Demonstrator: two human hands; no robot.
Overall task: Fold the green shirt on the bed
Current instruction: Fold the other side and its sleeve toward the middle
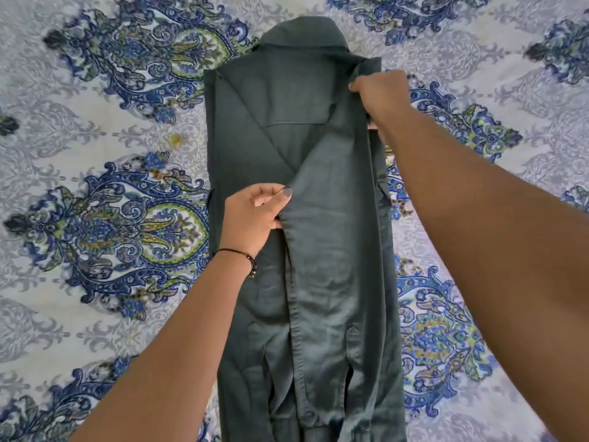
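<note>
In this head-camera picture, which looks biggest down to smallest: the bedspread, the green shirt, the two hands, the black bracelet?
1. bedspread, reaching every edge
2. green shirt
3. left hand and right hand: look alike, the right lies farther off, so unranked
4. black bracelet

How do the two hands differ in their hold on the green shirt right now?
The left hand pinches the edge of the folded-over sleeve at mid-length; the right hand grips the right edge of the green shirt near the collar. The left wrist wears a dark bracelet; the right is bare. Both hold cloth with curled fingers.
</note>
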